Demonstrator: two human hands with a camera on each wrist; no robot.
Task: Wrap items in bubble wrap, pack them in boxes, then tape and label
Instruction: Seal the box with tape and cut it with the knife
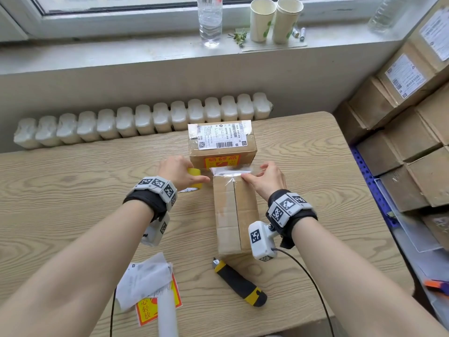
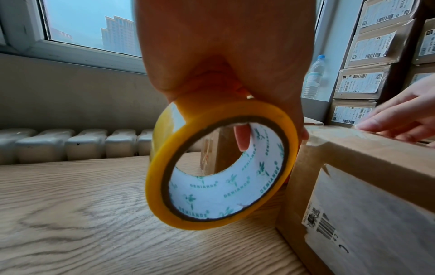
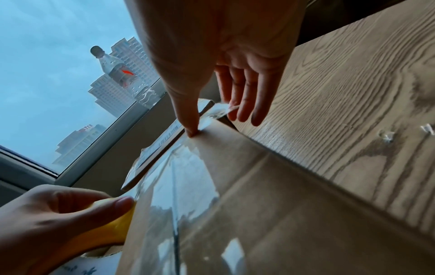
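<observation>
A long cardboard box (image 1: 234, 215) lies in the middle of the wooden table (image 1: 73, 190), its top seam facing up. My left hand (image 1: 181, 171) grips a yellow tape roll (image 2: 219, 163) at the box's far left corner, one finger through the core. Clear tape (image 1: 230, 171) runs from the roll across the far end of the box. My right hand (image 1: 263, 177) presses that tape down onto the box (image 3: 259, 176) with its thumb, the fingers (image 3: 244, 100) held straight. Behind stands a sealed, labelled box (image 1: 222, 142).
A yellow-black utility knife (image 1: 239, 283) lies near the front edge. Labels and red stickers (image 1: 150, 288) lie at front left. Labelled cartons (image 1: 408, 113) are stacked on the right. A bottle (image 1: 210, 20) and paper cups (image 1: 275, 19) stand on the windowsill.
</observation>
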